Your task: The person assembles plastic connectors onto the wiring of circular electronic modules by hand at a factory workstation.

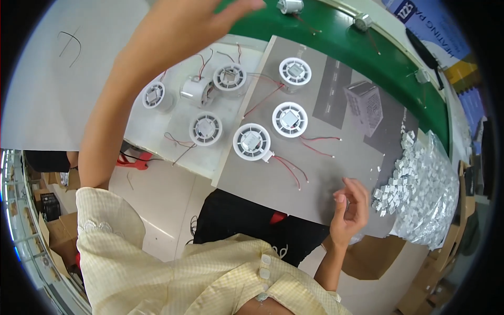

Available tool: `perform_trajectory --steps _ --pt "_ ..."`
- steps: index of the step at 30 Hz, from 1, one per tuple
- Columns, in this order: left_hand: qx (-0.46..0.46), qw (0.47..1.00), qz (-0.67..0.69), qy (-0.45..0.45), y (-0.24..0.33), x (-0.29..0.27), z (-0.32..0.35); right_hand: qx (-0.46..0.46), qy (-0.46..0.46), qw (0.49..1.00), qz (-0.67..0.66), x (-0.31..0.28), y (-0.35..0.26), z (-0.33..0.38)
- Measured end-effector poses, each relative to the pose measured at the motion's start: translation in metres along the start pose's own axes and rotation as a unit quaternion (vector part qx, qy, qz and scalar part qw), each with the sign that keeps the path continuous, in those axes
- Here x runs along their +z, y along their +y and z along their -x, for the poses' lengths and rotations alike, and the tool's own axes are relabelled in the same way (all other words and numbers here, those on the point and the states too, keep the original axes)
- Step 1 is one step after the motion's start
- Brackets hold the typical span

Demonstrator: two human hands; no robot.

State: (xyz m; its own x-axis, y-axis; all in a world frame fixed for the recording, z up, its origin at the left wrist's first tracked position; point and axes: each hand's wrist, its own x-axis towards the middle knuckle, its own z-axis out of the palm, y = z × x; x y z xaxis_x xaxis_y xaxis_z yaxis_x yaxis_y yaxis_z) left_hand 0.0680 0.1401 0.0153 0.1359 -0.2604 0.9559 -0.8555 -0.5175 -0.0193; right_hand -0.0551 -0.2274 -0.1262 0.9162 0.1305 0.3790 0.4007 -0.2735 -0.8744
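My left hand (197, 18) reaches over the far side of the bench, near the green belt. Its thumb stretches out to the right, while the other fingers are cut off by the top edge. My right hand (350, 210) hovers at the near edge of the grey board (320, 184), left of the small white connectors (395, 190). Its fingers are loosely curled, with nothing visible in them. Between my hands stand several round white ribbed housings with square centre plates, among them a near one (252, 142), a middle one (290, 119) and a far one (295, 71). Red and dark wires (291, 168) trail from them.
A green belt (336, 44) along the far side carries several small wired parts (362, 21). A clear plastic bag (433, 194) of connectors lies at the right. A translucent box (365, 107) sits on the board. Red-handled scissors or pliers (134, 161) show below the bench's left edge.
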Motion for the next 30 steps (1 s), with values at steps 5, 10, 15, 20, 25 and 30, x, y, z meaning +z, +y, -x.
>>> perform_trajectory --steps 5,10,15,20,25,30 --pt "-0.319 0.800 -0.054 -0.506 0.068 -0.001 -0.008 0.010 0.002 0.999 0.048 -0.005 0.011 0.008" --pt "-0.292 0.729 -0.012 -0.619 0.126 0.013 0.028 -0.003 0.010 0.999 0.048 0.002 0.007 0.005" --pt "-0.321 0.808 0.012 -0.494 0.130 0.014 0.057 -0.016 0.008 0.999 0.044 0.002 0.008 0.003" --pt "-0.409 0.818 0.017 -0.403 0.107 -0.007 0.014 -0.003 0.015 0.999 0.037 -0.001 0.008 0.002" --pt "-0.386 0.852 -0.115 -0.333 -0.014 -0.020 -0.029 0.006 -0.018 0.999 0.039 -0.007 0.012 0.000" --pt "-0.425 0.765 -0.325 -0.358 -0.209 -0.023 0.038 0.024 0.005 0.999 0.040 -0.002 0.008 -0.003"
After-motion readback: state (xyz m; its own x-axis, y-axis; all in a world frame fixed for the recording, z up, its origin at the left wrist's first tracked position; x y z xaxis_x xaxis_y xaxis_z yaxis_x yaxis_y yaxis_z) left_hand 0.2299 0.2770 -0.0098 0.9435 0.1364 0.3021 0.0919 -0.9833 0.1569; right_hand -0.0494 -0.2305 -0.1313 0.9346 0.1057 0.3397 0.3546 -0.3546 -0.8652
